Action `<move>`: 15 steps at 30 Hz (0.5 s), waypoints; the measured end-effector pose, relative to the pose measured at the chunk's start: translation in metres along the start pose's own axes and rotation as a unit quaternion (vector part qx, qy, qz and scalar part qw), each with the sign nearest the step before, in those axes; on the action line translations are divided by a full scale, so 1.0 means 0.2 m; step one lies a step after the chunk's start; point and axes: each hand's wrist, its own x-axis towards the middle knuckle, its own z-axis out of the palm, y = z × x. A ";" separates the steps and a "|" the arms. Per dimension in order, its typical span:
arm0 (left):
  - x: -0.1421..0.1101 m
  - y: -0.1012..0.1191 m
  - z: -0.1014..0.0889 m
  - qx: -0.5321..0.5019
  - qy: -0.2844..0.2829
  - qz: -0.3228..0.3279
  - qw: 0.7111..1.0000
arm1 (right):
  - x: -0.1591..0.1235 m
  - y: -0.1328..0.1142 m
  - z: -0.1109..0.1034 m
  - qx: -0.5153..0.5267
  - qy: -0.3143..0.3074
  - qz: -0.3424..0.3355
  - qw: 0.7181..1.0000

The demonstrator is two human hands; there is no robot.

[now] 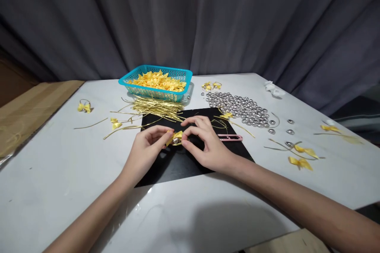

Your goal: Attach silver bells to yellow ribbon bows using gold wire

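Note:
A yellow ribbon bow (179,134) with a silver bead (175,140) at its middle is held above a black mat (173,170). My left hand (148,142) pinches the bow's left end between thumb and fingers. At the other end, my right hand (206,142) grips it with thumb and index finger, the remaining fingers curled. Gold wire shows just under the bead; how it runs behind the bow is hidden. A pink-handled cutter (233,137) lies on the mat, right of my right hand.
Behind the mat are a pile of gold wires (157,107) and a blue basket (148,93) of yellow bows. Silver beads (237,106) spread at the back right. Loose bows (301,163) and wires lie to the right; a bow with a wire loop (84,106) lies left.

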 end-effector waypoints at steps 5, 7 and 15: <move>-0.02 0.01 0.01 0.012 -0.027 0.012 0.999 | 0.00 0.01 0.01 0.044 -0.011 0.041 0.998; -0.02 0.01 0.01 0.009 -0.039 0.000 0.999 | 0.01 0.02 0.01 0.079 -0.025 0.084 0.993; -0.03 -0.01 0.02 -0.002 -0.056 -0.036 0.998 | 0.02 0.02 0.05 0.195 -0.029 0.172 0.965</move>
